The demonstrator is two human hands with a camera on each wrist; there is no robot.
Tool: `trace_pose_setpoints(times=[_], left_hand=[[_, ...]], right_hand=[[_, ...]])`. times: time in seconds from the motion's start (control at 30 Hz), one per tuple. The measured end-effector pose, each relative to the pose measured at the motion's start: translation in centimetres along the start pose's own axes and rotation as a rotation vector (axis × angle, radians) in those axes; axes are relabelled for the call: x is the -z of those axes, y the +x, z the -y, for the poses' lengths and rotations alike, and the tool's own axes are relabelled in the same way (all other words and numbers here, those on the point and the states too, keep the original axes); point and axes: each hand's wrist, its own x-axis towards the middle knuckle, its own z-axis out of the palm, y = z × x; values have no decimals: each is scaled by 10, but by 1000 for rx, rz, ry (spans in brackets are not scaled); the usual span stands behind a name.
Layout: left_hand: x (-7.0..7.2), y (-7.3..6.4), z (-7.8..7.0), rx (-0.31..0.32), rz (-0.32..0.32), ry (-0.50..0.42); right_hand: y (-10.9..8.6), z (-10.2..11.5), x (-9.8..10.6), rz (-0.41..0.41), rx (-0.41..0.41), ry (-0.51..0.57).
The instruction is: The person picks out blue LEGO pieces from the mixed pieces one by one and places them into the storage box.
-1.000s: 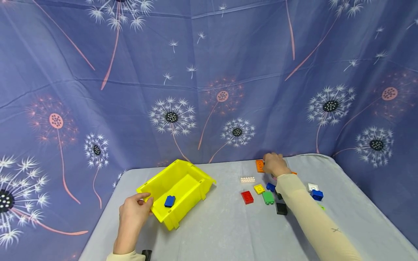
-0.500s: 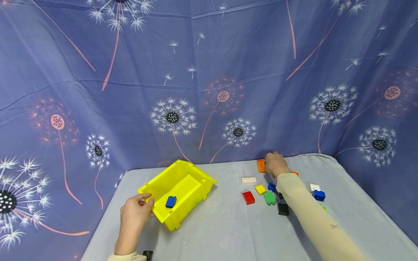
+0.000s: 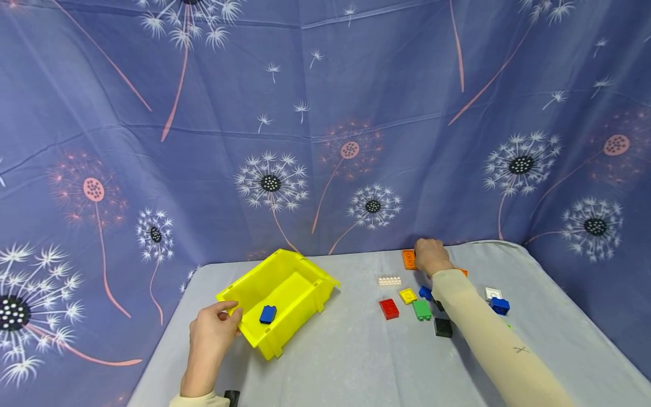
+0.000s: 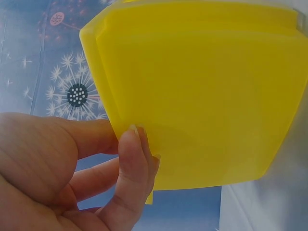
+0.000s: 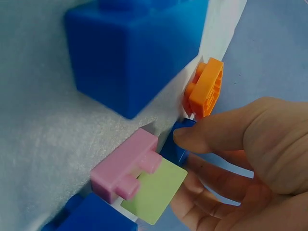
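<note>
My left hand [image 3: 213, 336] pinches the near left edge of a yellow bin [image 3: 300, 314], thumb on one side and fingers on the other. Inside the bin lies a blue toy brick [image 3: 268, 314]. At the far side of the table my right hand [image 3: 432, 257] reaches down beside an orange brick [image 3: 409, 259]. The right wrist view shows its thumb and fingers around a small blue brick [image 5: 175, 144], partly hidden by the thumb. Close to those fingers are a pink brick [image 5: 124, 163] and a pale green piece [image 5: 156, 190].
Around the right forearm lie a red brick [image 3: 389, 308], a green brick [image 3: 421, 310], a yellow brick [image 3: 407, 295], a black brick [image 3: 443, 328], a pale studded strip [image 3: 389, 281], a white brick [image 3: 492, 293] and a blue brick [image 3: 500, 306]. A patterned curtain [image 3: 325, 198] hangs behind the table.
The head view has shifted slightly, so everything sits a little farther right. Both hands keep their places, the left at the bin's edge, the right by the orange brick.
</note>
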Motion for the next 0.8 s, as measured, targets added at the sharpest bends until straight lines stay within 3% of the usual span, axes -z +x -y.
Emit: trace_pose_setpoints(times=[0.47,0.8], left_hand=[[1,-1,-1,6,11,11],[2,0,1,-14,5,12]], right_hand=[[1,-7,-3,-4,22,42],[-5,-2,8,-78,64,93]])
